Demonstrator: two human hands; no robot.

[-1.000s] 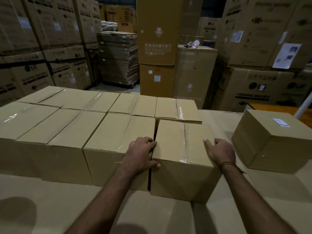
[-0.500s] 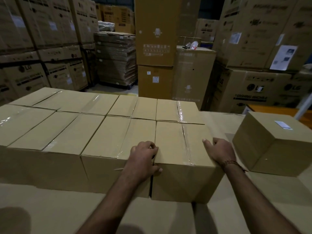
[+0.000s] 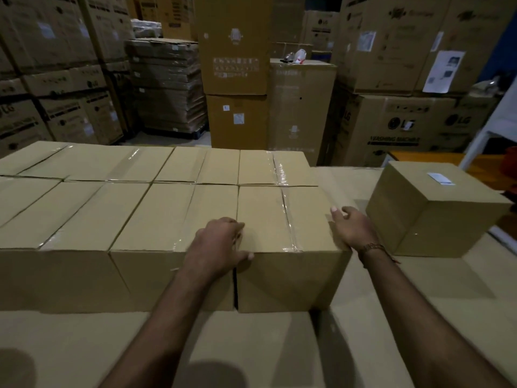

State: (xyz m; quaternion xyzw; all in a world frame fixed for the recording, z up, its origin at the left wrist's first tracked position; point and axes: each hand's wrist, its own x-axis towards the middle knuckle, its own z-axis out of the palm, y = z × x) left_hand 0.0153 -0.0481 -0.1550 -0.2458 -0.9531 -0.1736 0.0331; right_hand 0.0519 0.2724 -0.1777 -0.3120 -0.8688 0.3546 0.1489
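At the right end of the row (image 3: 117, 217), the left hand (image 3: 221, 242) grips the box (image 3: 279, 219), fingers curled into the gap. The right hand (image 3: 354, 229) touches its right edge, fingers loosely bent.

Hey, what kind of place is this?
Probably an appliance warehouse: stacked LG washing machine cartons line the back, a pallet load of flattened cardboard stands behind, and the taped box being handled ends a row of identical ones.

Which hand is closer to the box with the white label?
Right. The right hand sits just left of the labelled box; the left hand is farther left, beyond the taped box.
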